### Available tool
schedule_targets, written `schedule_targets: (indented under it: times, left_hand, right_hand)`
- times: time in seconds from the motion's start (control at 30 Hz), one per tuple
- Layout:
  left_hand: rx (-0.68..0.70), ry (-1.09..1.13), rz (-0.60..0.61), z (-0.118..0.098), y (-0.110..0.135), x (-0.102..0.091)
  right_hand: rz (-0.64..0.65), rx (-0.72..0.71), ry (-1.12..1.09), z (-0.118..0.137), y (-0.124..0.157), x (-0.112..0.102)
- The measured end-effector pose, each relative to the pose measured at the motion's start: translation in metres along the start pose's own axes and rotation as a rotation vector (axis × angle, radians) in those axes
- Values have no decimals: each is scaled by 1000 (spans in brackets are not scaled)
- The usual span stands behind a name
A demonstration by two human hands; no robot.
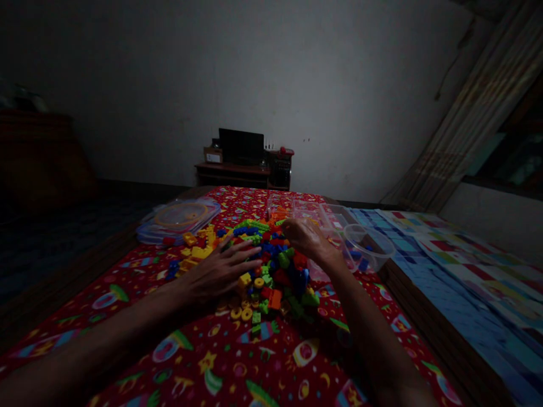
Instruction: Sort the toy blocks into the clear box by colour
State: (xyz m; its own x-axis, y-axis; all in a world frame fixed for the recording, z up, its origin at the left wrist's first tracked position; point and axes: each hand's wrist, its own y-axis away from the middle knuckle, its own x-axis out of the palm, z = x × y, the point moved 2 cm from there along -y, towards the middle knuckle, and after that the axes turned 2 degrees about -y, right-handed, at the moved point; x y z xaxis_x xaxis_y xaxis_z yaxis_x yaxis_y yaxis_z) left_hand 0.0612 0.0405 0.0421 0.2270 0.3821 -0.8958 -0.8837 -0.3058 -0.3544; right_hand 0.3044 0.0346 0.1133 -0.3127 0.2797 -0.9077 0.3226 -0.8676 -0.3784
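A heap of coloured toy building blocks (pixel 271 263) in red, blue, green, yellow and orange lies on a red patterned cloth (pixel 237 373). My left hand (pixel 223 265) rests on the left side of the heap, palm down with its fingers spread, beside several yellow blocks (pixel 190 257). At the heap's far right my right hand (pixel 307 236) is closed, fingers curled down beside clear plastic boxes (pixel 337 216). Its fingertips are hidden, so what they hold cannot be made out. Orange blocks (pixel 279 215) show just beyond it.
A round clear tub (pixel 375 243) with blue blocks inside stands to the right. Stacked clear lids (pixel 148 232) lie at the left. Farther right is a bed with a checked cover (pixel 479 265). A dark monitor (pixel 241 148) stands by the back wall.
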Motion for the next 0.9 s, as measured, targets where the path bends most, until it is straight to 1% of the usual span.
schedule_targets:
  times: [0.07, 0.13, 0.17, 0.23, 0.27, 0.3, 0.33, 0.4, 0.47, 0.53, 0.57, 0.6, 0.67, 0.77, 0.83, 0.9]
  left_hand:
    - [-53, 28, 20, 13, -21, 3]
    - [-168, 58, 7, 23, -41, 5]
    - [-245, 73, -19, 24, -50, 6]
    - [-377, 93, -99, 18, -65, 3]
    - [-402, 99, -138, 9, -70, 1]
    - [-390, 100, -161, -3, -75, -2]
    - [-324, 100, -157, -20, -79, -5]
    - [-115, 125, -93, -59, -82, -9]
    - [114, 163, -31, -98, -81, -9]
    - [265, 176, 0, -124, -79, -4]
    - [301, 171, 1, -131, -78, 0]
    - [317, 158, -1, -134, -79, 4]
    - [310, 114, -10, -128, -82, 13]
    - [279, 38, -3, -106, -87, 20]
    - [243, -11, 10, -91, -89, 20]
    - [192, -55, 24, -79, -91, 15]
  right_hand:
    - [11, 11, -46, 1, 0, -5]
    - [6, 26, -77, 3, 0, -12]
    - [1, 35, -86, 3, 1, -15]
    - [-18, 39, -98, 2, 3, -20]
    - [-33, 39, -102, 1, 3, -23]
    - [-49, 37, -104, -1, 4, -24]
    - [-67, 36, -105, -2, 4, -25]
    - [-88, 35, -104, -6, 4, -27]
    - [-93, 41, -100, -8, 3, -28]
    - [-97, 40, -96, -9, 3, -29]
    - [-98, 36, -96, -9, 3, -29]
    - [-99, 33, -95, -8, 3, -30]
    - [-97, 30, -93, -7, 4, -32]
    - [-93, 32, -96, -5, 5, -34]
    - [-100, 37, -94, -4, 5, -35]
    - [-108, 43, -90, -4, 5, -35]
